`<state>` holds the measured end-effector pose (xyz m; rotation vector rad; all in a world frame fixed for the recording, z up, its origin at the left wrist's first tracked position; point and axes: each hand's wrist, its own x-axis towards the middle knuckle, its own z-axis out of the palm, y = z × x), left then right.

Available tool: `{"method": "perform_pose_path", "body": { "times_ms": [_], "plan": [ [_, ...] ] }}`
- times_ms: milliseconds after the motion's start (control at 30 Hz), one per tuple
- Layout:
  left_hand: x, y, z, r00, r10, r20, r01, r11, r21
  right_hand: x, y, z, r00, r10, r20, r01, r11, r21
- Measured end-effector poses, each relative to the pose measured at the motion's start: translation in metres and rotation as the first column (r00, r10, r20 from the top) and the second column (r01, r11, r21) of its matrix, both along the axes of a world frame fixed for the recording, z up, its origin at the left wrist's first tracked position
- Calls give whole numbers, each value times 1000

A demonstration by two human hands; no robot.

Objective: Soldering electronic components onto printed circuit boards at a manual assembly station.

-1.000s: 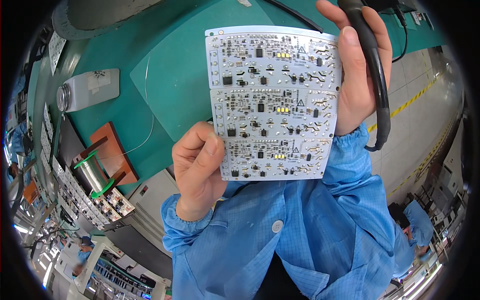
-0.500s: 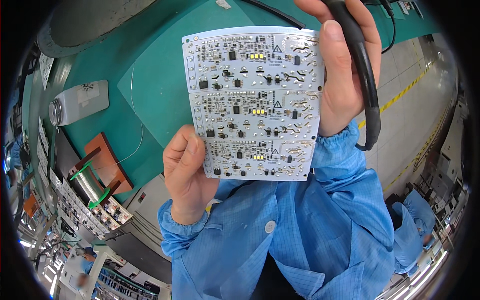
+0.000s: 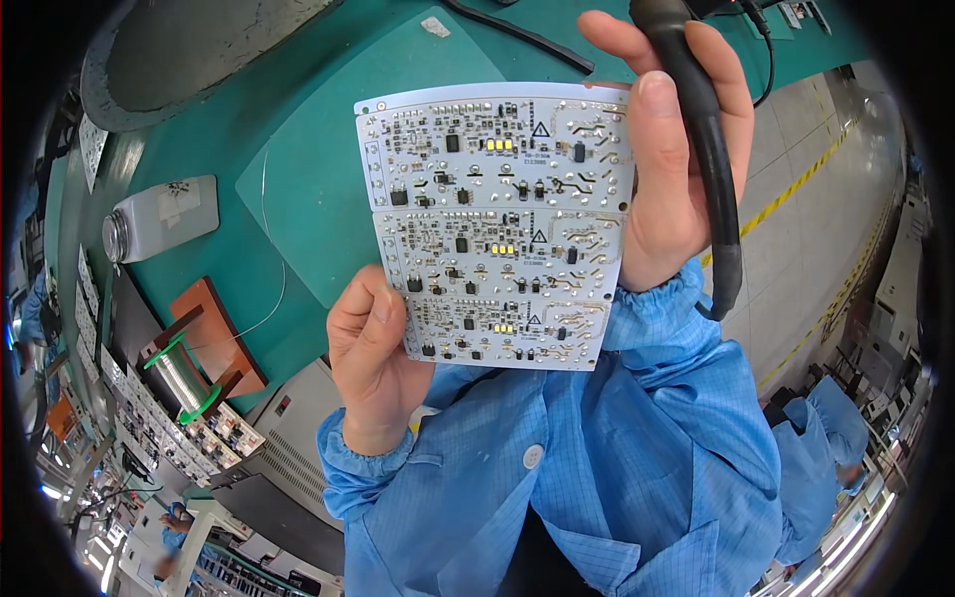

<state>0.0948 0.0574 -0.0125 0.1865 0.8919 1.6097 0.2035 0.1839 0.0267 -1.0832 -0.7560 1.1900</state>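
Observation:
A white circuit board panel [image 3: 502, 224] of three joined boards, covered in small components, is held up before me, its top edge away from me. My left hand [image 3: 370, 348] is closed on its lower left edge, thumb on the front and fingers behind. My right hand [image 3: 676, 179] is at the upper right edge, the thumb alongside it; how firmly it grips the panel is hidden. Across the right palm lies a thick black corded handle [image 3: 708, 129], apparently a soldering iron, with the fingers curled round it. Its tip is out of view.
A solder wire spool [image 3: 184, 378] sits on a brown stand [image 3: 214, 333] at the left, its wire [image 3: 283, 274] trailing over the green mat [image 3: 298, 149]. A whitish bottle [image 3: 164, 219] lies at the left; a grey round-edged object [image 3: 199, 55] stands behind. People in blue work at both sides.
The panel has come slightly nearer and leftward, its top edge dropping more than its bottom. My right hand has lowered with the black handle; my left hand has barely moved.

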Motion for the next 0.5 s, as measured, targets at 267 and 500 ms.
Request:
{"method": "perform_pose_path", "body": {
  "times_ms": [267,500],
  "plan": [
    [-8,-12,8,968,37,-248,-40,999,-8,14,18,-22,967,184,176,-240,890,387],
    [-66,-69,53,807,253,-534,-272,961,44,9,20,-58,939,246,241,-326,858,396]
  ]
}}
